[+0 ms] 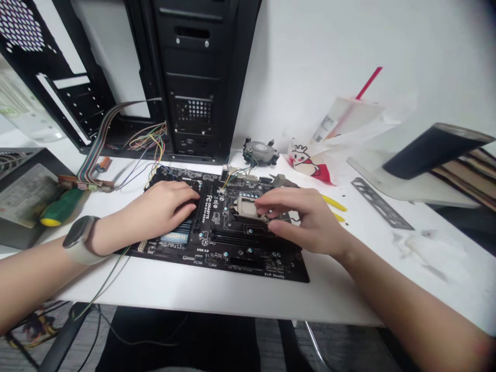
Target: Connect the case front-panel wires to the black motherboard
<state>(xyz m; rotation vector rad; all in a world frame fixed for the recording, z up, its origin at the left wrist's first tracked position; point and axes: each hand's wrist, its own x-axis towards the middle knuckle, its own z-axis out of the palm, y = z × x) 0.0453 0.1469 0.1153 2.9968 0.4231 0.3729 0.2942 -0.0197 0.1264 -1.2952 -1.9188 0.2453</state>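
A black motherboard [240,263] lies flat on the white table. My left hand [170,204] rests on its left part, fingers bent over the slots beside the blue-labelled heatsink [175,237]; what its fingertips touch is hidden, and I cannot tell whether they hold anything. Near the middle of the board sits the processor socket with a pale metal square [246,207]. My right hand [292,214] is at the right edge of this socket, with thumb and fingers apart and nothing visible held between them.
Behind the board stands a black computer case [201,67] with loose wires, beside a round cooler [260,152]. A green screwdriver [64,207] and power supply [27,199] are at left. To the right are yellow handles [334,203], a metal plate [382,202] and a bagged cup [344,119].
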